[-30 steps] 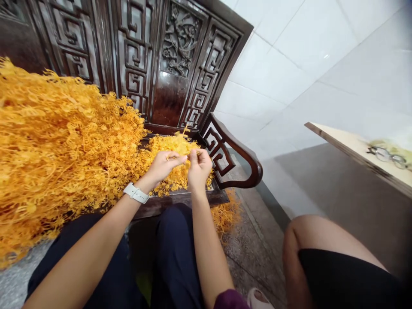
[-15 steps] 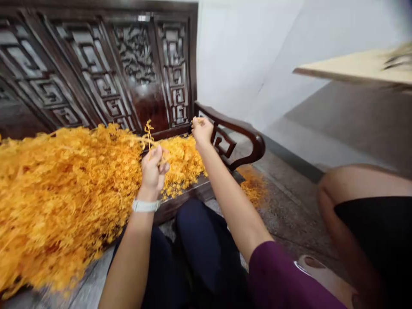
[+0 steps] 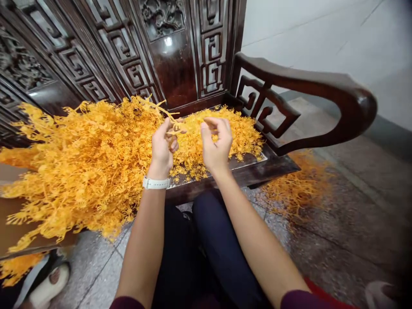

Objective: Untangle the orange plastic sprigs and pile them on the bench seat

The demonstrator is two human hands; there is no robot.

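Note:
My left hand, with a white band at the wrist, is closed on a thin orange plastic sprig. Its branching end points up and to the right, past the fingertips. To the right of it, my right hand has its thumb and fingers curved apart with nothing visible between them. Both hands hover over a dark wooden bench seat. Beneath and behind them lies a heap of small orange plastic flower pieces. A much bigger pile of orange branching sprigs spreads to the left.
The carved bench back rises behind the piles, and a curved wooden armrest closes the right end. Bare orange stems lie on the floor beside the bench. At left, a cardboard box stands under the pile, near a shoe.
My right hand has come back from the armrest side toward my left hand, and its fingers have parted. My left hand still holds a sprig. The view has turned downward.

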